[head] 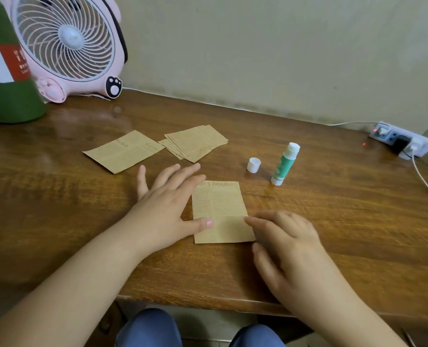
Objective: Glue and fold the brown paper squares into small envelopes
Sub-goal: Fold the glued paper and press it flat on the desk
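- Pressing folded brown paper (220,211) flat on desk (333,234): left hand (168,206) fingers spread at 9 o'clock, right hand (290,244) fingers loose, grasping nothing, at 4 o'clock.
- Better: rub crease firmly toward edges.
- Uncapped glue stick (284,164) at 1 o'clock; spare squares (195,142) at 11.

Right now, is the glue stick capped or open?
Open. The glue stick stands upright with its white tip bare, and its white cap sits apart on the table, just left of it.
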